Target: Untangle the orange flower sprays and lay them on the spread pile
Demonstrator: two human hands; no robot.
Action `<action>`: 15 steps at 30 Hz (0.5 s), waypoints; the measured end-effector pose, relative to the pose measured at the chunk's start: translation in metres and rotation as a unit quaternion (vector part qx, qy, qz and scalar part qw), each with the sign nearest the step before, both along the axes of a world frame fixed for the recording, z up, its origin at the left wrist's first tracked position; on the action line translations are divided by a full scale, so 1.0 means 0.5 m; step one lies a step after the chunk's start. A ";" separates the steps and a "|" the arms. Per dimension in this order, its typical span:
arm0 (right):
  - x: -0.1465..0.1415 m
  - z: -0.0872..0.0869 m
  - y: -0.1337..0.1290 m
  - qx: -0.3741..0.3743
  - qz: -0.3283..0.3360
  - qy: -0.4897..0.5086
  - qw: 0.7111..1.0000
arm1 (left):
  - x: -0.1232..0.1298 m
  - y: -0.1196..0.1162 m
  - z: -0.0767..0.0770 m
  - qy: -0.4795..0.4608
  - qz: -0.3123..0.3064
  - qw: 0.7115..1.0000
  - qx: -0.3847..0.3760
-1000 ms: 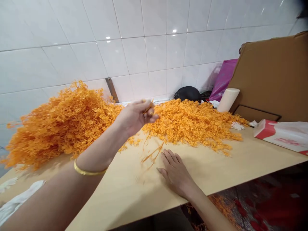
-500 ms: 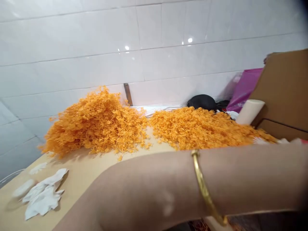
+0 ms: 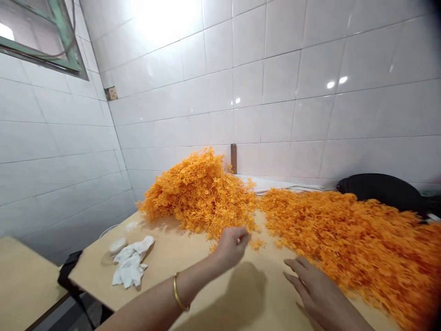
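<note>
My left hand (image 3: 231, 247), with a gold bangle (image 3: 178, 293) on its wrist, is curled over the table at the front of the taller left heap of orange artificial sprigs (image 3: 203, 193). Its fingers are closed, and what they hold, if anything, is hidden. A small loose orange sprig (image 3: 257, 244) shows just right of the fingertips; I cannot tell whether it is touched. My right hand (image 3: 315, 292) hovers beside the flatter right heap of orange sprigs (image 3: 347, 234), palm turned inward, fingers stretched out, holding nothing visible.
Crumpled white tissue (image 3: 129, 264) and a white rounded object (image 3: 118, 246) lie on the left of the tan table (image 3: 165, 257). A black rounded object (image 3: 381, 189) sits behind the right heap against the tiled wall (image 3: 275, 92). Another tabletop (image 3: 24, 280) stands at far left.
My left arm, earlier stretched across to the right, is back in front of the left heap. My right hand has come into view. The view has turned left, showing the wall corner and a window.
</note>
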State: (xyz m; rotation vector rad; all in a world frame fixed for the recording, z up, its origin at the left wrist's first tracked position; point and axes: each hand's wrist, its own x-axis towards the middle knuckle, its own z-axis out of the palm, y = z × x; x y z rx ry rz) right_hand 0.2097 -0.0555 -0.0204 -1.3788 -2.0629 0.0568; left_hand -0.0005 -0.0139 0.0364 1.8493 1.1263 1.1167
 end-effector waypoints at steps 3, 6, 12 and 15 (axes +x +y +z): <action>-0.065 0.068 0.022 -0.032 0.074 0.005 0.997 | -0.067 0.068 0.023 0.130 0.169 0.965 0.153; -0.125 0.101 0.039 -0.071 0.125 0.045 0.989 | -0.103 0.122 0.025 0.195 0.284 0.930 0.127; -0.178 0.087 0.090 -0.191 0.160 0.222 0.943 | -0.116 0.151 -0.046 0.187 0.319 0.927 0.065; -0.198 0.081 0.125 -0.263 0.135 0.353 0.888 | -0.120 0.146 -0.049 0.158 0.330 0.929 0.058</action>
